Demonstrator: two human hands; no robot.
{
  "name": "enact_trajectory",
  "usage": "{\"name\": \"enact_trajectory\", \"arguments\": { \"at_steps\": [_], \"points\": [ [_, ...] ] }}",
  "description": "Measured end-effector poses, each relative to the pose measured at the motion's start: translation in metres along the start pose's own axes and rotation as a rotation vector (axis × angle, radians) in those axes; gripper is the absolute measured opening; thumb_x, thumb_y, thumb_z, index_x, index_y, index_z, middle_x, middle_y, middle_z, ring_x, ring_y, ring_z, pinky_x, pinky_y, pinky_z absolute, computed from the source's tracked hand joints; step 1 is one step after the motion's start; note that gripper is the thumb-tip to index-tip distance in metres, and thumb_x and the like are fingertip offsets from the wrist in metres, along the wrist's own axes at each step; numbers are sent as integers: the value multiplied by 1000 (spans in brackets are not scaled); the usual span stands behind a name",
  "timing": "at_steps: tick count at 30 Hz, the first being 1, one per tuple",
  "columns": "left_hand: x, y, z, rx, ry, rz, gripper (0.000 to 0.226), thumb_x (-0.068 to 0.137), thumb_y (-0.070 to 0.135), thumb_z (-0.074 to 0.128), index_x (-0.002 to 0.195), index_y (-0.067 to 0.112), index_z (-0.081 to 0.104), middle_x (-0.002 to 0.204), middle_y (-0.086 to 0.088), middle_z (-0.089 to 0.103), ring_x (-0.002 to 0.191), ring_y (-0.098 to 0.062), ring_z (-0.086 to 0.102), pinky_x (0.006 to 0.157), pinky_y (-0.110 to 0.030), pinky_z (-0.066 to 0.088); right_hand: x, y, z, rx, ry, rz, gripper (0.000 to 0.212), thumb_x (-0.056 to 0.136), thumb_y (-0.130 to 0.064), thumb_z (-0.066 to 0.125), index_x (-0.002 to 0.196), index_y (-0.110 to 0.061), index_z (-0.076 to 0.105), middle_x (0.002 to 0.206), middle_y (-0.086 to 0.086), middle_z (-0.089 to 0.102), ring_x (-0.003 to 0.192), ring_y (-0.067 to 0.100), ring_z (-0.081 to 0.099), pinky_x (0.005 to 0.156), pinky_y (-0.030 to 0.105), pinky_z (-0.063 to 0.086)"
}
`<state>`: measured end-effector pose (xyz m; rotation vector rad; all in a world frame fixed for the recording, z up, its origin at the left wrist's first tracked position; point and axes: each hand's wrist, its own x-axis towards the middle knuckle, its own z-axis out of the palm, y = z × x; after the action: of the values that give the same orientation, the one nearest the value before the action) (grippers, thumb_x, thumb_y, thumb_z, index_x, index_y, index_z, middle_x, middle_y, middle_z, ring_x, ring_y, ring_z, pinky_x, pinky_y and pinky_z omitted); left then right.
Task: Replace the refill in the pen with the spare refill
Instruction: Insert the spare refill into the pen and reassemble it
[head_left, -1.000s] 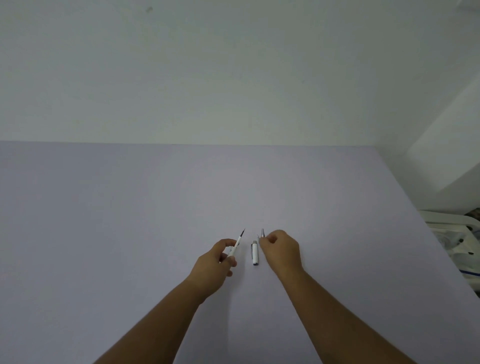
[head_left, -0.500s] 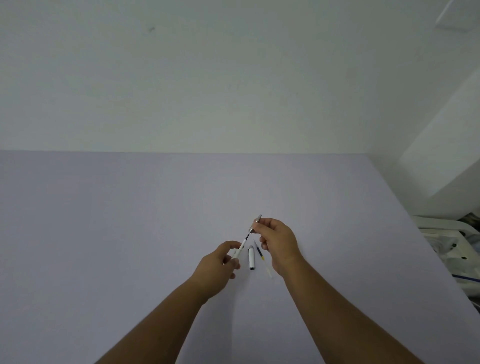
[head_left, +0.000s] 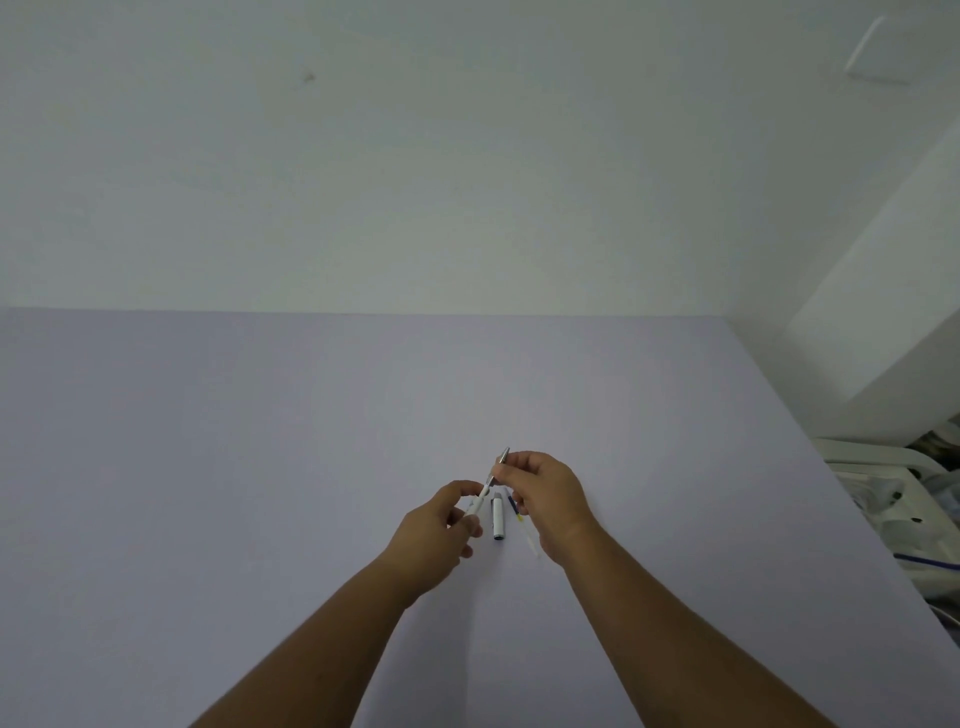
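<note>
Two forearms reaching in from the near edge over a plain lilac table. Left hand pinching the white pen barrel between thumb and fingers, tilted up and to the far right. Right hand pinching the silver tip piece at the barrel's far end, touching it in line. Between the hands, flat on the table: a white cap, and just right of it a thin refill, partly hidden under the right hand. Likely step: screwing the tip section onto the barrel over a refill, though old or spare cannot be told. Next move calls for straight alignment and gentle twisting, not forcing the thread. No brand, label or writing readable at this size.
</note>
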<state>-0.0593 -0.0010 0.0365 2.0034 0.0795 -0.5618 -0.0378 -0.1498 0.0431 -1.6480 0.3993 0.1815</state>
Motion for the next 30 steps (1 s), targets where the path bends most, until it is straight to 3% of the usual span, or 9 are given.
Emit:
{"name": "enact_trajectory", "arguments": {
  "at_steps": [7,11,14,19,22,24,28,30],
  "points": [
    [-3,4,-1,-16,60,1,4,94,24,51,97,22,52,91,4,69,72,-12,67,71,-30,58,-8,0,0,-2,-112,6,9,83,-20,65,84,-26,73,82,-8,69,70,6,53,72,27,43],
    [-6,6,-2,-24,72,22,3,93,22,53,95,20,55,92,1,70,71,-14,68,72,-32,58,-7,-2,-4,-66,-156,56,11,83,-28,68,87,-19,71,74,-7,63,67,9,49,65,25,42],
    [-8,9,-1,-18,84,45,4,92,20,53,89,22,54,91,0,70,67,-12,67,70,-32,57,-6,-4,-3,-49,-147,98,16,80,-31,71,79,-17,64,69,-6,56,62,9,46,58,24,38],
    [-8,16,0,18,102,66,12,91,20,54,81,26,53,87,1,70,64,-10,66,66,-29,57,-5,-6,-1,2,-179,82,11,81,-29,70,82,-18,66,73,-4,58,65,12,47,59,25,39],
    [-9,18,4,32,96,73,12,91,21,54,80,26,53,85,4,69,63,-9,67,65,-27,57,-5,-9,-4,-122,-109,77,36,75,-43,73,63,-18,50,63,-2,50,56,13,42,58,26,37],
    [-9,19,6,35,98,75,14,91,21,54,80,28,53,84,5,69,64,-9,67,64,-27,57,-5,-10,-7,-138,-114,87,43,75,-51,70,64,-15,49,65,0,48,55,13,39,57,27,37],
    [-7,22,5,29,126,61,13,90,19,55,79,27,54,85,1,69,62,-10,66,65,-32,58,-8,-10,-13,6,-157,77,21,83,-38,65,86,-17,71,80,-2,64,66,14,48,62,26,43],
    [-7,23,6,46,121,67,13,90,19,55,79,27,54,81,5,69,60,-9,66,65,-32,59,-9,-8,-14,-44,-121,68,21,81,-38,68,75,-18,66,73,-2,60,63,14,47,61,26,42]
  ]
}}
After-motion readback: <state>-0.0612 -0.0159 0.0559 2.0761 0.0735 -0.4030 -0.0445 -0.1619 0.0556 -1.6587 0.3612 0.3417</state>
